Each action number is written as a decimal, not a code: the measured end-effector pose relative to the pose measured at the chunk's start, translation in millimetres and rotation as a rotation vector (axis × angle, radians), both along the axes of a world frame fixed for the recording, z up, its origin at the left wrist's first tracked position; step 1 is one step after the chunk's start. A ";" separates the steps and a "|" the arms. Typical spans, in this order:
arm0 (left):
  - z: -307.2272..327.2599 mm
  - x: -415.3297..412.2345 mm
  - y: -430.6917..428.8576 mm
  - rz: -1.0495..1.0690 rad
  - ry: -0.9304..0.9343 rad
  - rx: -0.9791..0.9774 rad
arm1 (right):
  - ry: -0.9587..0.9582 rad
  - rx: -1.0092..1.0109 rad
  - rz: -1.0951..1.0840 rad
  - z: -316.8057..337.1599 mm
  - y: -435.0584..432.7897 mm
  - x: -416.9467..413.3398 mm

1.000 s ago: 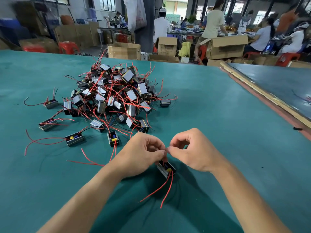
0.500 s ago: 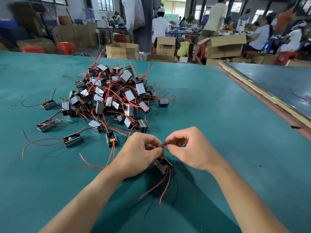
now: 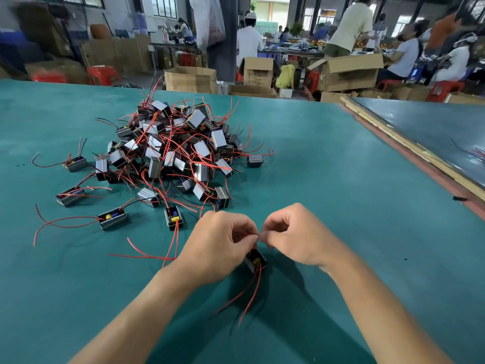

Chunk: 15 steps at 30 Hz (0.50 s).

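Observation:
A small black module (image 3: 256,261) with a yellow part inside and red wires trailing toward me hangs below my two hands, just over the green table (image 3: 341,206). My left hand (image 3: 219,243) has its fingers curled round the module's top and pinches a thin wire end. My right hand (image 3: 296,233) pinches the same wire end, fingertip to fingertip with the left. The pinched tip is mostly hidden by my fingers.
A big pile of the same wired modules (image 3: 181,148) lies to the far left. Several loose modules (image 3: 173,218) sit around it with red wires spread out. A wooden strip (image 3: 409,145) edges the table on the right. Cardboard boxes (image 3: 349,72) and people stand beyond.
Both hands stay together at the wire end; the module hangs much the same. The view has shifted slightly.

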<state>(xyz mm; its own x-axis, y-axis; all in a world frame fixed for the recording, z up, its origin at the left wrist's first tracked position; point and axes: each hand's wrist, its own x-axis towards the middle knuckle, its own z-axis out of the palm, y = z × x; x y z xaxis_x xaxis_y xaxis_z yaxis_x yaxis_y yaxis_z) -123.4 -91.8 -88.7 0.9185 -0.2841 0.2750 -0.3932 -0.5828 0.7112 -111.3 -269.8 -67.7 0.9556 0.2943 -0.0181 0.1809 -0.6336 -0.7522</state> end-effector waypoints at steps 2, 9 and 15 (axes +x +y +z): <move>-1.1 -1.1 -0.6 0.008 -0.105 0.075 | 0.119 0.061 -0.056 -1.3 0.8 1.0; 0.8 2.8 2.5 0.020 -0.014 -0.031 | 0.030 0.137 -0.035 -3.7 1.6 0.9; 5.3 4.1 4.8 -0.013 0.254 -0.247 | -0.159 0.097 0.094 -2.0 -6.0 1.4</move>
<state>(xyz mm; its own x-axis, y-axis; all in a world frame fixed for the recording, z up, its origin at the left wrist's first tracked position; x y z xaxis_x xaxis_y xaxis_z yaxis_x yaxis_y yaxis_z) -119.3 -87.1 -83.3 0.9631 -0.2499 0.0998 -0.1918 -0.3772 0.9061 -109.9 -275.8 -69.7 0.9123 0.3757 0.1632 0.3571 -0.5345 -0.7660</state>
